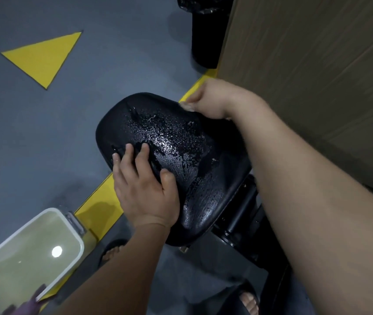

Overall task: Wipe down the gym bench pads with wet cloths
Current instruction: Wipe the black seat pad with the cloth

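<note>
The black bench pad (181,137) sits in the middle of the view, its surface wet and beaded with water. My left hand (142,187) presses down on the pad's near left part, fingers spread over what looks like a black cloth (154,165), which is hard to tell from the pad. My right hand (208,98) curls over the pad's far right edge and grips it. The black metal post (244,214) that carries the pad shows below it.
A white-rimmed tub of water (3,255) stands on the grey floor at the lower left, with a purple cloth (30,301) at its near corner. A black bin (206,35) stands at the top, against a wooden panel (317,64). My sandalled feet (249,301) are below.
</note>
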### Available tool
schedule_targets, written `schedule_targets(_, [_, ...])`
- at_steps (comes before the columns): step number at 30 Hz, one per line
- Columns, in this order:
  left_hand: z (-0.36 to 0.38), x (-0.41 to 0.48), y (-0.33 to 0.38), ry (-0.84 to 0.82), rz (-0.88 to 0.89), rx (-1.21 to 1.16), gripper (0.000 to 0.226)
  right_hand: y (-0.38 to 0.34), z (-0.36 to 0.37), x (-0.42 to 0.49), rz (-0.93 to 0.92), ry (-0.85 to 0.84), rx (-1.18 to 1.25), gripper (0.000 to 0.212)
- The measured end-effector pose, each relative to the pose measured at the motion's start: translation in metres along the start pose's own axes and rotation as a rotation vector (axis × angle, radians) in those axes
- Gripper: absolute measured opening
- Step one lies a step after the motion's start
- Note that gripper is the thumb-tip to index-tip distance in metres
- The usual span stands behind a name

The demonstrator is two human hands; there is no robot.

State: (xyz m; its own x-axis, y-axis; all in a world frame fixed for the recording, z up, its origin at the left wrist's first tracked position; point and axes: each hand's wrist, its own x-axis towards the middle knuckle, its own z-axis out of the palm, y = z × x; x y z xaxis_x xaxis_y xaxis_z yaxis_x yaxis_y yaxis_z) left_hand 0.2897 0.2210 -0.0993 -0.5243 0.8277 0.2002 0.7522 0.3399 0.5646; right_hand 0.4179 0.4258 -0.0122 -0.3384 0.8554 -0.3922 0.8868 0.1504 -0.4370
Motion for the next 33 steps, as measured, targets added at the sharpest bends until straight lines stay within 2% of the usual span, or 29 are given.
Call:
schedule_targets(4, [0.000, 0.000, 0.000, 0.009, 0.009, -0.006, 0.065, -0.022, 0.015, 0.015, -0.058, 0.012, -0.057, 0.035])
schedule_targets(9, [0.001, 0.000, 0.000, 0.028, 0.017, 0.006, 0.065, -0.007, -0.003, -0.009, 0.006, -0.020, -0.111, 0.028])
schedule_targets(15, [0.001, -0.001, 0.000, 0.047, 0.026, -0.012, 0.065, -0.051, 0.019, 0.015, -0.173, -0.013, -0.119, 0.035])
schedule_targets(20, [0.001, 0.000, -0.001, 0.051, 0.029, 0.002, 0.064, -0.014, 0.000, -0.018, -0.137, -0.008, -0.154, 0.031])
schedule_targets(23, [0.001, 0.000, -0.001, 0.053, 0.023, 0.005, 0.064, 0.008, -0.004, -0.037, -0.090, 0.004, -0.084, 0.028])
schedule_targets(27, [0.000, 0.000, 0.000, 0.045, 0.029, -0.007, 0.064, 0.002, 0.017, -0.036, -0.188, 0.045, -0.110, 0.035])
schedule_targets(33, [0.000, -0.001, -0.003, 0.046, 0.043, -0.023, 0.064, 0.018, 0.036, -0.081, -0.359, 0.120, -0.169, 0.036])
